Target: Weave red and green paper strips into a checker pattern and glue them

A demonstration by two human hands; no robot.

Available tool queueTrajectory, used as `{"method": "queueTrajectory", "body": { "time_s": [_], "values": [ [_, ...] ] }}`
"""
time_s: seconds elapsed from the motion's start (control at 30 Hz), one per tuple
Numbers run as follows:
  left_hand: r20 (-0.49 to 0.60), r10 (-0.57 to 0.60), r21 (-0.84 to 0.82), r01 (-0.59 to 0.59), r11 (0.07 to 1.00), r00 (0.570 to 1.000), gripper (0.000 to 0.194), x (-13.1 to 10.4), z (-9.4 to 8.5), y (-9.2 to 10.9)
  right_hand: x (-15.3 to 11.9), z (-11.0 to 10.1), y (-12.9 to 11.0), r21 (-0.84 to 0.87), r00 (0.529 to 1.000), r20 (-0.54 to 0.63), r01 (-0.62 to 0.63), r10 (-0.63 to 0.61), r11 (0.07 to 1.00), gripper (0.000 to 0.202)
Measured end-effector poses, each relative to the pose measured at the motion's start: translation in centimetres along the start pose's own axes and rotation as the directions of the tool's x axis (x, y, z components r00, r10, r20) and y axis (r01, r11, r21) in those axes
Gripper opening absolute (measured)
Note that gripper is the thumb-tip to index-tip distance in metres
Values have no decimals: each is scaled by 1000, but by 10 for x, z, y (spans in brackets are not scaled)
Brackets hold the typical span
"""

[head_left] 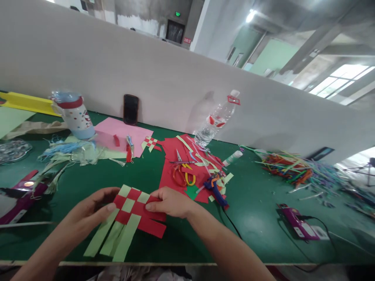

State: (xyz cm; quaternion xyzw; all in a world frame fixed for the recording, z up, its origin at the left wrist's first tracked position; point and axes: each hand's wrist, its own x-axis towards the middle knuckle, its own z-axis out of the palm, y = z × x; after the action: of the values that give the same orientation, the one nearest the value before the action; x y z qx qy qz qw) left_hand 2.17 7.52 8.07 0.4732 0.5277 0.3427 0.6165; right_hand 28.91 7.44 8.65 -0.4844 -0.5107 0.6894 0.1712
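Note:
Between my two hands is a woven paper piece of red and pale green strips in a checker pattern. Pale green strip ends hang toward the table's front edge, and red ends stick out to the right. My left hand grips its left side, thumb on top and fingers underneath. On the right side, my right hand pinches the red strips with the thumb on top. Behind it lie red paper sheets, with red-handled scissors, yellow-handled scissors and a blue glue gun on them.
A water bottle, a glue stick, a phone and a patterned flask stand or lie toward the partition. A smaller woven piece lies by pink paper. Coloured pipe cleaners and a purple box are right.

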Motion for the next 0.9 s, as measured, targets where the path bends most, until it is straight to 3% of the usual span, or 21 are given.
{"method": "queueTrajectory", "body": {
  "time_s": [0.07, 0.13, 0.3, 0.43, 0.73, 0.9],
  "values": [
    [182, -66, -13, 70, 997, 981, 51, 3, 10, 0, 3, -1, 1, -27, 1000, 29, -5, 5, 1000, 37],
    [252, -107, -12, 114, 993, 962, 46, 5, 16, -5, 4, -2, 2, -61, 999, 50, 20, -17, 998, 39],
    [208, -196, -98, 220, 971, 958, 55, 8, 14, -21, 1, -7, 9, -2, 997, -70, 37, -37, 999, 57],
    [214, -221, -181, 261, 948, 952, 63, 8, 10, -29, -2, -7, 15, 149, 999, -49, -5, 12, 989, 68],
    [182, -261, -190, 295, 936, 948, 70, 7, 14, -26, 1, -4, 21, 241, 998, -68, 5, 12, 970, 65],
    [177, -240, -170, 269, 948, 955, 59, 9, 8, -43, 2, -5, 30, 272, 994, -114, 34, -3, 962, 66]
  ]
}}
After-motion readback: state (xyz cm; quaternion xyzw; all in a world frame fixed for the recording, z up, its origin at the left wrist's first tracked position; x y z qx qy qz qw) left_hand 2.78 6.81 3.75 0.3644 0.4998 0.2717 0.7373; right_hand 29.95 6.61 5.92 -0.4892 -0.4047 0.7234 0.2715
